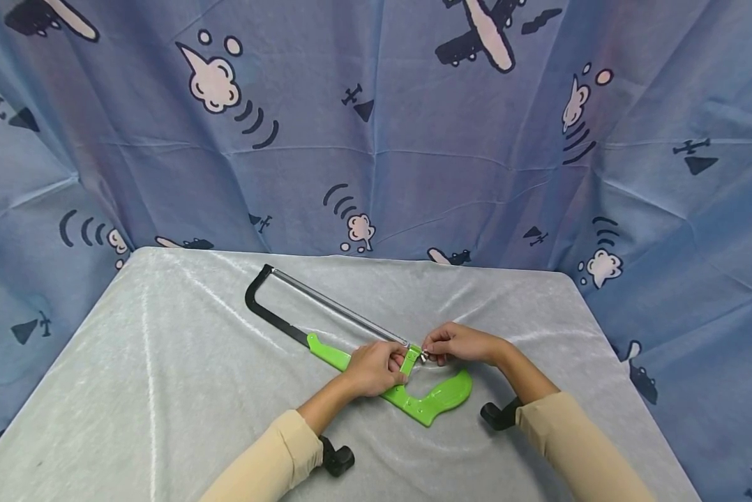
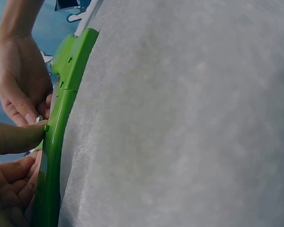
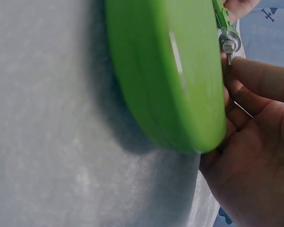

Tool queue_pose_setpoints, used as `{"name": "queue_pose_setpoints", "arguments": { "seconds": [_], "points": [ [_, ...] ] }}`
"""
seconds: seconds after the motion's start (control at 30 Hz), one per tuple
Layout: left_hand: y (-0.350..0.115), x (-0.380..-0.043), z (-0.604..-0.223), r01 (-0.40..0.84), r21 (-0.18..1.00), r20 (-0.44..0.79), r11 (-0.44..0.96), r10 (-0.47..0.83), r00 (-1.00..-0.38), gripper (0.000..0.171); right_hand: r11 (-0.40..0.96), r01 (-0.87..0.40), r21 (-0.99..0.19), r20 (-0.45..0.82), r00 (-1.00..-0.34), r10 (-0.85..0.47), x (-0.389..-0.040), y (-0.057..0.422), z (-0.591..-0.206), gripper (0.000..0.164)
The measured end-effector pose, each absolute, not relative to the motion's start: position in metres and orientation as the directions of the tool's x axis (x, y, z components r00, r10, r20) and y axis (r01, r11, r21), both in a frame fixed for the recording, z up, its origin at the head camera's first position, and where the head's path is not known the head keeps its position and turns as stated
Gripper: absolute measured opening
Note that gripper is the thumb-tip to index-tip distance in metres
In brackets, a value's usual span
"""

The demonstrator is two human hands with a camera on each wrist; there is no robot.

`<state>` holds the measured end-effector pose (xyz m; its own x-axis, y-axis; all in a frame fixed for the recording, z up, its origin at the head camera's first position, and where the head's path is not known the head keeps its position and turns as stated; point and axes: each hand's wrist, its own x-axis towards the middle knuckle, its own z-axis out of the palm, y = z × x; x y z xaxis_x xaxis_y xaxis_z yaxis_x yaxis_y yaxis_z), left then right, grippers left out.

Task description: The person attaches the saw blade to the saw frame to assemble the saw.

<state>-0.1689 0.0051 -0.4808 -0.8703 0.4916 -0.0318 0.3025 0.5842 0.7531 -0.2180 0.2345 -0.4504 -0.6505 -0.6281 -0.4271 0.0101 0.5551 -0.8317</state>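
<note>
A hacksaw with a bright green handle (image 1: 446, 394) lies on the cloth, its black frame end (image 1: 269, 315) pointing to the far left. The silver blade (image 1: 340, 307) runs along its far side, up to a short green post. My left hand (image 1: 371, 369) grips that post between thumb and fingers, beside the handle's opening. On the post's right side sits a small metal wing nut (image 3: 229, 46). My right hand (image 1: 459, 343) pinches at this nut with thumb and fingertips; the handle hides part of those fingers in the right wrist view.
A pale grey velvety cloth (image 1: 181, 390) covers the table. Behind it hangs a blue curtain (image 1: 313, 84) printed with planes and clouds. Black wrist mounts (image 1: 337, 460) stick out below both forearms, close over the cloth.
</note>
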Motion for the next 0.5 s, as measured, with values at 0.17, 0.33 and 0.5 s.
{"name": "queue_pose_setpoints", "arguments": {
  "seconds": [0.17, 0.33, 0.5],
  "points": [
    [0.0054, -0.1688, -0.4802, 0.298, 0.753, -0.034, 0.586, 0.488, -0.872, 0.034, 0.548, 0.001, -0.836, -0.414, -0.657, -0.631, -0.2184, 0.2355, -0.4522, 0.021],
    [0.0056, -0.1686, -0.4805, 0.293, 0.755, -0.038, 0.587, 0.485, -0.873, 0.034, 0.534, 0.008, -0.846, -0.397, -0.678, -0.619, -0.2172, 0.2353, -0.4543, 0.016],
    [0.0053, -0.1687, -0.4814, 0.297, 0.753, -0.033, 0.587, 0.485, -0.874, 0.034, 0.514, -0.009, -0.858, -0.364, -0.695, -0.620, -0.2158, 0.2340, -0.4555, 0.007]
  ]
}}
